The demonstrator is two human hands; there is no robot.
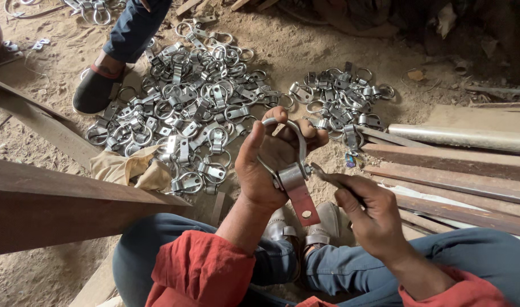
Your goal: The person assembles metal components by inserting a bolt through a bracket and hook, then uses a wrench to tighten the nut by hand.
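The left hand (265,165) fingers close around a grey metal ring-and-strap clamp (291,170) while the right hand (368,213) pinches a thin tool (323,175) against it, with two heaps of shiny finished-looking ring clamps (197,108) on the sandy floor (305,51).

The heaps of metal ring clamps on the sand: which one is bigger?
The bigger heap lies to the left of the person's left hand, reaching up toward another person's shoe. The smaller heap sits apart on the right, above the flat metal bars.
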